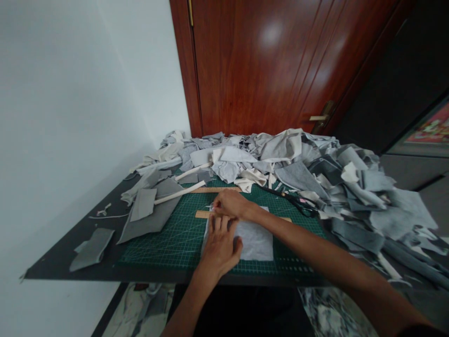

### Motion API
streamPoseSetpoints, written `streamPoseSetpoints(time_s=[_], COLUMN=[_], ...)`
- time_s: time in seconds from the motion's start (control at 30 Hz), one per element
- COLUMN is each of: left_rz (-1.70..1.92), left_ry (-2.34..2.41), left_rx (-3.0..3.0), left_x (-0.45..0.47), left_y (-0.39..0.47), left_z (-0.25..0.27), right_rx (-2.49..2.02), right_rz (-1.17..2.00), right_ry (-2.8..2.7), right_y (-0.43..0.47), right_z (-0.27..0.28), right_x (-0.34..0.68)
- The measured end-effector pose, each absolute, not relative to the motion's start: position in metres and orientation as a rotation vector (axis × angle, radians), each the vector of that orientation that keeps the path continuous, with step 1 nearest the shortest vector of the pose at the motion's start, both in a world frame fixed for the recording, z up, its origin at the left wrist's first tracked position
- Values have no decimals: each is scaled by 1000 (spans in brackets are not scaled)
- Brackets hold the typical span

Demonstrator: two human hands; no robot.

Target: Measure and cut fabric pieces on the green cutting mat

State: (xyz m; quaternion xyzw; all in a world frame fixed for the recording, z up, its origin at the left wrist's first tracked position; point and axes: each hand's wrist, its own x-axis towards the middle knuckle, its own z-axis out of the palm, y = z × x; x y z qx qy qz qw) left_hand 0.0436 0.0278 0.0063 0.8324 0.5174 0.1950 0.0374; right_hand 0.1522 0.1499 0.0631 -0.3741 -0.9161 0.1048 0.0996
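Observation:
A light grey piece of cloth (257, 241) lies flat on a green cutting mat (168, 245). Across its far part runs a wooden ruler (201, 214), partly covered by my hands. My left hand (219, 245) rests on the cloth, fingers stretched toward the ruler and pressing down by its left part. Just beyond, my right hand (229, 203) is closed in a pinch over the ruler's far edge, near the cloth's far left corner. A small pinkish bit shows at its fingertips, too small to name. My right forearm crosses over the cloth.
A second wooden ruler (210, 190) lies farther back. Black-handled scissors (298, 201) rest right of it. Heaped grey and white cloth scraps (280, 147) line the table's back and right side. Grey pieces (149, 220) lie at left. Behind stands a wooden door (252, 70).

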Motion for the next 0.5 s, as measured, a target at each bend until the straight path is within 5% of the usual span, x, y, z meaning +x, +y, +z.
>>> streamPoseSetpoints(time_s=[0.5], left_rz=[515], left_ry=[1595], left_rx=[2545], left_x=[44], left_y=[28], left_z=[8], right_rx=[-1149], right_rz=[381], right_ry=[-2747], right_y=[150], right_z=[65], right_x=[171])
